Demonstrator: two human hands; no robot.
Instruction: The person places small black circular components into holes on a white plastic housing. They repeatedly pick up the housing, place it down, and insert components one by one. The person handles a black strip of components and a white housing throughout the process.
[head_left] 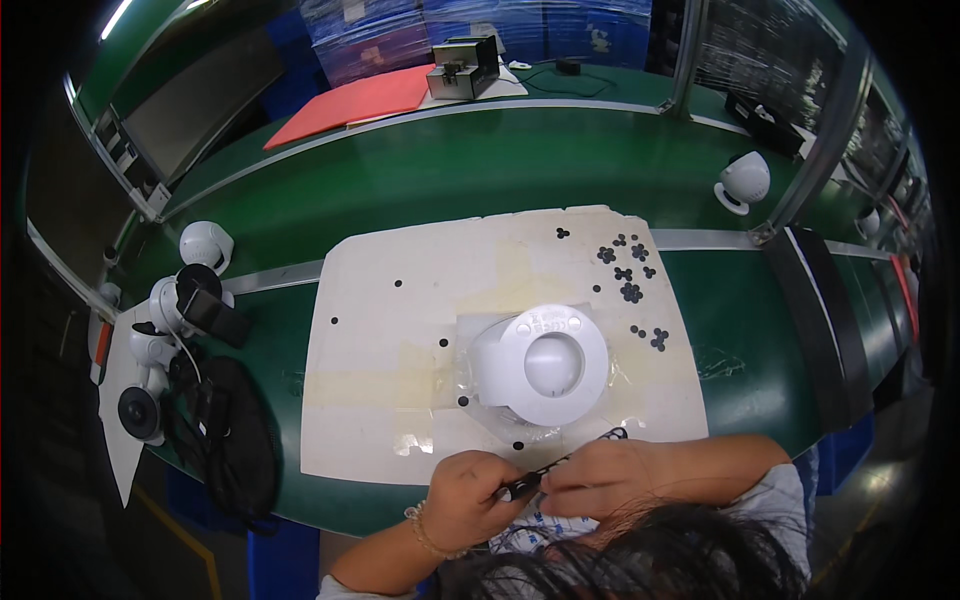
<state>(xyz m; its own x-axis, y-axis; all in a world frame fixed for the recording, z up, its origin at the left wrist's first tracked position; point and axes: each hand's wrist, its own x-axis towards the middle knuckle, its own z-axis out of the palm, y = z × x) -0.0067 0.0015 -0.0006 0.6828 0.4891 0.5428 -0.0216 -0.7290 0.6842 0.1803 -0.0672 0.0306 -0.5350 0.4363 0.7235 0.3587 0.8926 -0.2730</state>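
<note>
Both hands are at the near edge of the cream board (370, 350), low in the head view. Left hand (472, 507): fingers curled in, thumb and fingertips pinched on the near-left end of a narrow black strip (524, 485); no gap seen at the pinch. Right hand (612, 475): fingers bent over the strip's middle, drawn together; exact fingertip contact hidden by the hand itself. The strip runs obliquely between the hands, its far end (616, 434) emerging beyond the right hand's knuckles, with what look like cut-outs along it.

A white sheet with blue print (545, 533) lies beneath the hands, partly covered; whether either hand touches it cannot be told.

The white ring-shaped housing (518, 365) rests on the board just beyond the hands, on clear film, held by neither hand. A single black disc (518, 446) lies between housing and left hand, near the strip. Further black discs (631, 293) are clustered at the board's far right. White cameras (168, 305) and a black pouch (245, 440) stand well to the left.
</note>
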